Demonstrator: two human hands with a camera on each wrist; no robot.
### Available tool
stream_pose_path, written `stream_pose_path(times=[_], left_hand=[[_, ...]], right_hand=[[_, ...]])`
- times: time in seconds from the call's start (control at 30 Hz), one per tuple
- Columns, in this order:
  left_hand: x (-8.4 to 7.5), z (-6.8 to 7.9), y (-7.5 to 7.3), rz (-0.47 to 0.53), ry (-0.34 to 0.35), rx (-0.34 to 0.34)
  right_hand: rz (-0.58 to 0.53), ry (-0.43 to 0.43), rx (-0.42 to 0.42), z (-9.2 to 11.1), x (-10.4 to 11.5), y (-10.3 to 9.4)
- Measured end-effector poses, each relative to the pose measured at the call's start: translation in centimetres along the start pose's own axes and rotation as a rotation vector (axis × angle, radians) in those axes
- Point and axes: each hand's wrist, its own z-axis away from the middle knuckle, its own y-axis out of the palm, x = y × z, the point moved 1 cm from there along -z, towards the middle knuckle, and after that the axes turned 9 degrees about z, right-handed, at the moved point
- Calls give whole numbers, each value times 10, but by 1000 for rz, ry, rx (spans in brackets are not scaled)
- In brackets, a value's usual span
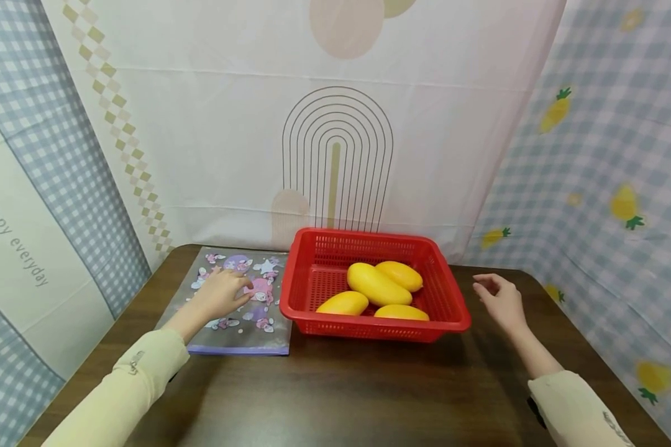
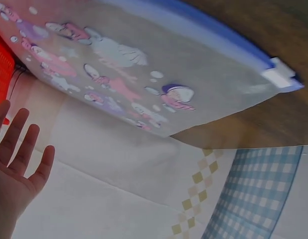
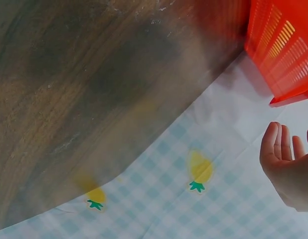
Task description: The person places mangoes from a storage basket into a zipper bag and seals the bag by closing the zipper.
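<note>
My left hand (image 1: pixel 218 296) hovers over a flat, see-through zip bag (image 1: pixel 237 338) printed with pink and purple cartoon figures. In the left wrist view its fingers (image 2: pixel 17 132) are spread and hold nothing. To the right of the bag stands a red plastic basket (image 1: pixel 363 328) with slotted walls. Several yellow mangoes (image 1: pixel 377 284) lie inside, one leaning over another. Beyond the basket's right side is my right hand (image 1: pixel 503 305), fingers loosely bent and empty. The right wrist view has it near the basket's corner (image 3: pixel 288 94).
Everything lies on a dark brown wooden table (image 1: pixel 313 397). A white patterned curtain (image 1: pixel 218 136) hangs right behind it, with checked cloth (image 1: pixel 609 248) along the right side. The bag's blue zip edge, with a white slider (image 2: pixel 279 74), faces the table's front.
</note>
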Motion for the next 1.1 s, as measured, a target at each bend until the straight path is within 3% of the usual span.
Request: stream_pose_path(times=[0.13,0.3,0.47,0.67,0.9,1.1], left_hand=[[2,10,0,1,41,-7],[3,20,-1,14,28,9],[2,29,-1,2,60,23],[1,40,0,62,105,80],[-4,51,-2,128,87,190],[-2,59,-1,144,106,192]], right_hand=[[-84,-23,-28,4,4,-1],[-260,-26,-37,7,8,0],[-331,-18,-35,15,13,1],[-344,-31,-40,25,20,3],[-300,-109,-17,30,38,5],[-247,-141,7,32,57,10]])
